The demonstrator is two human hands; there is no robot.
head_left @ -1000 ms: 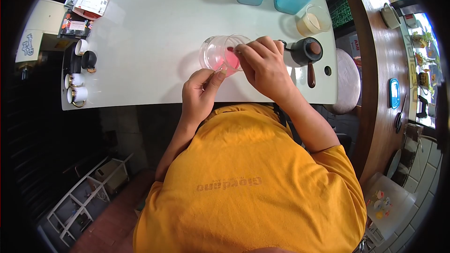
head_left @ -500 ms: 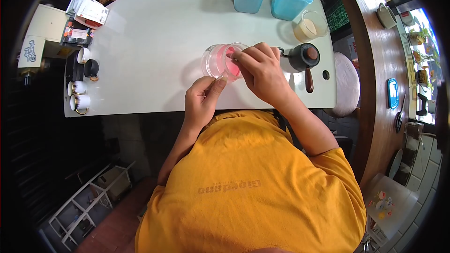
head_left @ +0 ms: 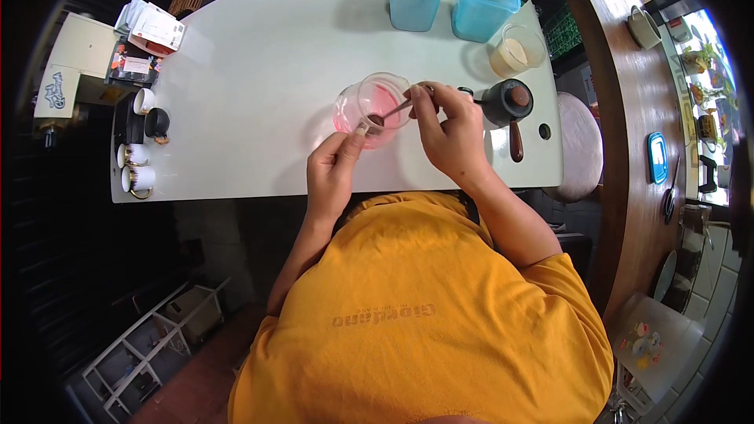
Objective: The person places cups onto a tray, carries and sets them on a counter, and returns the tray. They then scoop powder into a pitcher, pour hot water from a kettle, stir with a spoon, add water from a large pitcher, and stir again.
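Observation:
A clear cup (head_left: 351, 107) with pink contents stands tilted on the white table (head_left: 236, 78), its rim towards my hands. My left hand (head_left: 333, 161) pinches the near edge of the rim. In my right hand (head_left: 449, 129), closed fingers grip a metal spoon (head_left: 397, 110), whose bowl is inside the cup. To the right of that hand is a dark round pot (head_left: 496, 104) with a brown handle.
Two blue containers (head_left: 414, 0) and a clear tub (head_left: 518, 49) with pale contents stand at the back right. White cups (head_left: 140, 178), a black cup (head_left: 157, 122) and papers (head_left: 157, 27) are along the left edge. A stool (head_left: 577, 145) is at the right.
The spoon has come into clearer view, its bowl shifted towards the near side of the cup. My right hand has turned and moved slightly right. The view has shifted a little.

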